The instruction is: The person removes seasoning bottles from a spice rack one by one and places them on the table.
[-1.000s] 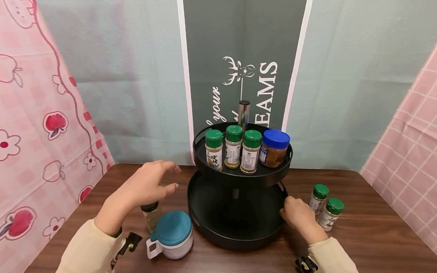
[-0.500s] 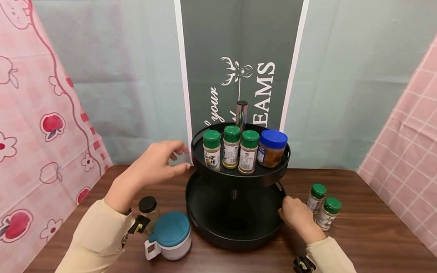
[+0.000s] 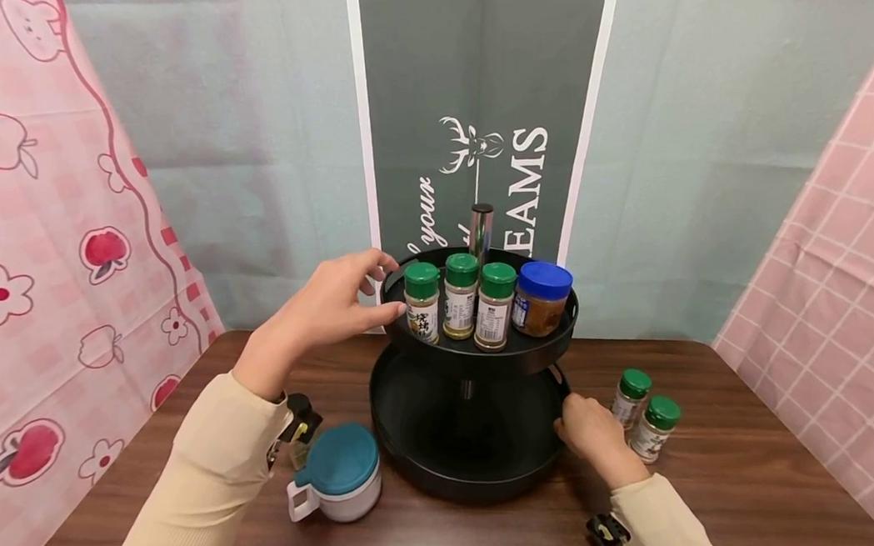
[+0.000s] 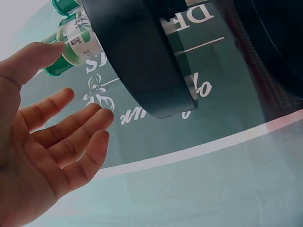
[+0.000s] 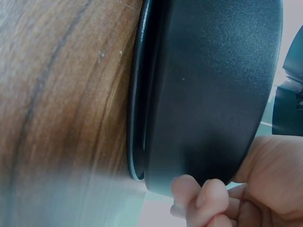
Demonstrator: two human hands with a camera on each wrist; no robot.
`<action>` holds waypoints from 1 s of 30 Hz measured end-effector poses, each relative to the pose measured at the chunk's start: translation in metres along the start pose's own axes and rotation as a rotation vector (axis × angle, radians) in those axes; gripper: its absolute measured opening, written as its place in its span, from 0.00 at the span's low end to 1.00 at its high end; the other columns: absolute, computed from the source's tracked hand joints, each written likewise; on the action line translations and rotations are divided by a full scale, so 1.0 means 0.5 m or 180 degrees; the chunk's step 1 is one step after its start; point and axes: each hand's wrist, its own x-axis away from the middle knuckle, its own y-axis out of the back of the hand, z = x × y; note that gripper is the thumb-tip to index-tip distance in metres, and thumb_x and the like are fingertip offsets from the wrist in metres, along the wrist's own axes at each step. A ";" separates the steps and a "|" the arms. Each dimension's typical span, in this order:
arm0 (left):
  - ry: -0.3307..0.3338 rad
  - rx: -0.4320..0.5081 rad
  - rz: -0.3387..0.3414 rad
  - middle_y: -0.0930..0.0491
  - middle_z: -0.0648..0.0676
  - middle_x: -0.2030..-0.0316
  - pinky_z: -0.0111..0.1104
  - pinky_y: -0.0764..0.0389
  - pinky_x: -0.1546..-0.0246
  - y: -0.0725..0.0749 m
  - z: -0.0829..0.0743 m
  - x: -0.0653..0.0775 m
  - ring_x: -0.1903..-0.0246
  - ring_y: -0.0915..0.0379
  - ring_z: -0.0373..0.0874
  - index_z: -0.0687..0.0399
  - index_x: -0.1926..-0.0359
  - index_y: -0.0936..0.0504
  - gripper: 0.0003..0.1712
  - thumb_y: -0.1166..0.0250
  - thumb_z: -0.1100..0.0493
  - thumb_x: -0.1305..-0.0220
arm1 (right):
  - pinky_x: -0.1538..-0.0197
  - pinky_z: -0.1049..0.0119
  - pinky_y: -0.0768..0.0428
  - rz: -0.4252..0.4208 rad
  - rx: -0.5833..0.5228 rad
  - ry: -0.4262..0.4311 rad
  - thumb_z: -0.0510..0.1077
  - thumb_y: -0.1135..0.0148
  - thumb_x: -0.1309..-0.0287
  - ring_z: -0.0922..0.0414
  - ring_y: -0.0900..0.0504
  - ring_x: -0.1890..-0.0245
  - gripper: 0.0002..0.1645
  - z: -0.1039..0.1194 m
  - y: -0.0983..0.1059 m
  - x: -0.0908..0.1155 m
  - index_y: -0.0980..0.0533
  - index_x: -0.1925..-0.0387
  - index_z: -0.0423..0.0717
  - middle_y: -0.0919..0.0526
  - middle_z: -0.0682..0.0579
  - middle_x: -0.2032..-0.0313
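Note:
A black two-tier turntable rack [image 3: 488, 489] stands mid-table. Its upper tier carries several jars: green-capped spice bottles, the leftmost spice bottle [image 3: 423, 317] among them, and a blue-lidded jar [image 3: 542, 300]. My left hand [image 3: 334, 304] is at the upper tier's left rim, thumb and fingers spread apart beside that leftmost bottle, holding nothing. Whether the thumb touches the bottle, I cannot tell. In the left wrist view the hand's palm [image 4: 33, 165] and loosely bent fingers show. My right hand [image 3: 593, 435] grips the lower tier's right rim, fingers curled outside the wall [image 5: 208, 94] in the right wrist view.
Left of the rack sit a white pot with a teal lid [image 3: 344, 471] and a black-capped glass jar, mostly behind my left wrist. Two green-capped spice bottles, one nearer [image 3: 654, 431] and one farther [image 3: 630, 395], stand right of my right hand. Curtains hang behind.
My left hand has risen and moved right, from above the black-capped jar to the upper tier's left rim. The right hand has kept its hold on the lower rim.

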 end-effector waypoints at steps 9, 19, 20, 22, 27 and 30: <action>-0.0350 0.0079 -0.0147 0.23 0.54 0.56 0.41 0.28 0.59 -0.004 -0.021 -0.027 0.59 0.26 0.46 0.55 0.48 0.25 0.25 0.33 0.51 0.46 | 0.80 0.57 0.32 0.0025 0.0029 -0.0059 0.37 0.43 0.44 0.50 0.29 0.84 0.11 0.001 0.001 0.002 0.30 0.80 0.40 0.29 0.43 0.81; -0.0379 0.0080 -0.0117 0.25 0.55 0.57 0.38 0.28 0.64 -0.030 -0.043 -0.052 0.60 0.30 0.46 0.54 0.49 0.24 0.24 0.31 0.54 0.48 | 0.80 0.58 0.34 0.0056 -0.0033 -0.0102 0.37 0.44 0.44 0.50 0.30 0.84 0.11 0.002 -0.002 0.003 0.31 0.80 0.40 0.30 0.44 0.81; -0.0390 0.0070 -0.0112 0.25 0.55 0.57 0.38 0.28 0.64 -0.033 -0.045 -0.053 0.61 0.31 0.46 0.55 0.50 0.24 0.24 0.31 0.55 0.48 | 0.80 0.58 0.34 0.0052 -0.0038 -0.0105 0.37 0.44 0.44 0.50 0.30 0.84 0.11 0.002 -0.002 0.003 0.31 0.80 0.40 0.30 0.44 0.81; -0.0411 0.0048 -0.0112 0.25 0.55 0.57 0.38 0.28 0.64 -0.040 -0.047 -0.055 0.63 0.31 0.46 0.56 0.51 0.24 0.22 0.32 0.57 0.48 | 0.80 0.58 0.34 0.0040 -0.0039 -0.0100 0.37 0.44 0.45 0.51 0.30 0.84 0.11 0.001 -0.002 0.003 0.31 0.80 0.40 0.30 0.44 0.82; -0.0415 0.0058 -0.0182 0.24 0.55 0.56 0.37 0.28 0.65 -0.047 -0.047 -0.058 0.63 0.31 0.46 0.57 0.54 0.24 0.19 0.33 0.59 0.47 | 0.80 0.58 0.34 0.0025 -0.0034 -0.0104 0.37 0.44 0.45 0.51 0.30 0.84 0.11 0.002 -0.001 0.003 0.31 0.80 0.40 0.30 0.44 0.82; -0.0376 0.0092 -0.0164 0.25 0.55 0.56 0.36 0.28 0.67 -0.047 -0.046 -0.058 0.64 0.31 0.46 0.57 0.54 0.24 0.19 0.33 0.59 0.47 | 0.80 0.58 0.34 0.0032 -0.0030 -0.0116 0.37 0.44 0.45 0.51 0.30 0.84 0.11 0.002 0.000 0.002 0.31 0.81 0.40 0.30 0.44 0.82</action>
